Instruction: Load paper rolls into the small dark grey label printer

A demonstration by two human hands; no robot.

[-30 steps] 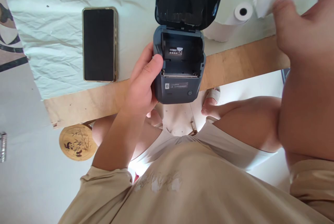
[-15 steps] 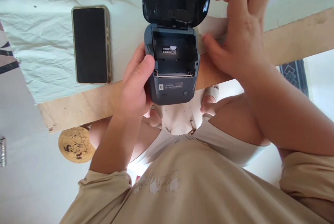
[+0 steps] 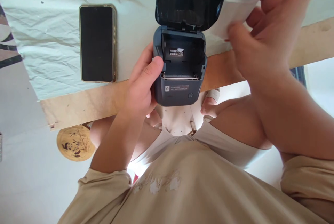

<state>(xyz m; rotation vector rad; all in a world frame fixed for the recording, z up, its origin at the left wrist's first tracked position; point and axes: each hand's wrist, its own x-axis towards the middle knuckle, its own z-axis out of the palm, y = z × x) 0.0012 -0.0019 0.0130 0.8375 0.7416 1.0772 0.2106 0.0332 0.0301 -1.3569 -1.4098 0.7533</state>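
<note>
My left hand (image 3: 142, 81) grips the left side of a dark blue-grey label printer (image 3: 176, 93), thumb on its rim. The printer's black lid (image 3: 189, 3) is swung up, and its inner bay shows a small printed sticker and no roll. To the right of the lid, my right hand (image 3: 263, 36) is closed round a white paper roll (image 3: 241, 6) with a dark hollow core. The roll is tilted, its core end facing up, and part of it is hidden by the fingers. A loose flap of paper seems to hang toward the lid.
A phone (image 3: 97, 43) in a clear case lies on the pale green cloth (image 3: 133, 15) left of the printer. The table's bare wooden edge (image 3: 78, 104) runs below the cloth. Under it stands a round stool (image 3: 75, 143) with a panda picture.
My right hand has picked up the paper roll and turned it beside the lid; before, its fingers were spread there. The printer has shifted slightly right in view, still in my left hand.
</note>
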